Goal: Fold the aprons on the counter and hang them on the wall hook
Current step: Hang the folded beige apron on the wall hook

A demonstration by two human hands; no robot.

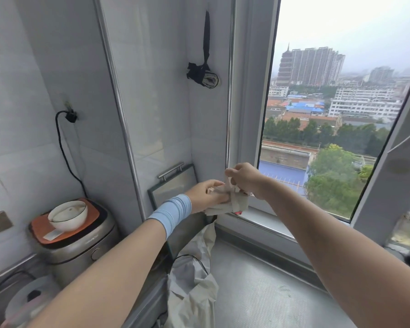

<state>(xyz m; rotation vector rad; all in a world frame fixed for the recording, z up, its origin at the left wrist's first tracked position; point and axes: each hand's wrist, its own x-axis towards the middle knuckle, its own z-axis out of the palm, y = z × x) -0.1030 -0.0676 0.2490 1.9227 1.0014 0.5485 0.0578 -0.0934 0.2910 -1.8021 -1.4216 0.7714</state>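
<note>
A beige folded apron bundle (234,202) is held in the air near the window corner. My left hand (205,194), a light blue band on its wrist, grips the bundle from the left. My right hand (243,177) pinches a beige strap of the bundle just above it. Higher on the wall a dark rolled apron (202,75) hangs by its black strap from a hook at the top, which is barely visible.
A rice cooker (81,242) with a white bowl (68,214) on its lid stands at the left, plugged into a wall socket (70,116). A framed glass panel (175,185) leans in the corner. Crumpled pale cloth (194,280) lies beside the steel counter (258,292). The open window (329,114) is at right.
</note>
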